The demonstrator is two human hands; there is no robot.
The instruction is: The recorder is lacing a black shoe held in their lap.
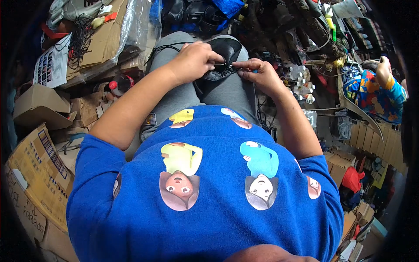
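Observation:
Across my lap lies a black leather piece (226, 46), smooth at its far end and gathered along its near edge; it resembles a shoe part, but I cannot tell its kind. My left hand (195, 61) is closed at its left side, index finger and thumb brought together. From the right, my right hand (260, 75) pinches at the gathered edge. A thin, pale, needle-like line (224, 65) runs between the two sets of fingertips. A black cord (163, 47) trails over my left thigh beside my left hand.
Flattened cardboard (98, 48) and an open box (41, 107) lie at left, near a red-capped bottle (114, 85). Several small clear bottles (301, 83) stand right of my knee. Dark bags (192, 13) sit ahead. Another person's hand (384, 72) and colourful sleeve show at far right.

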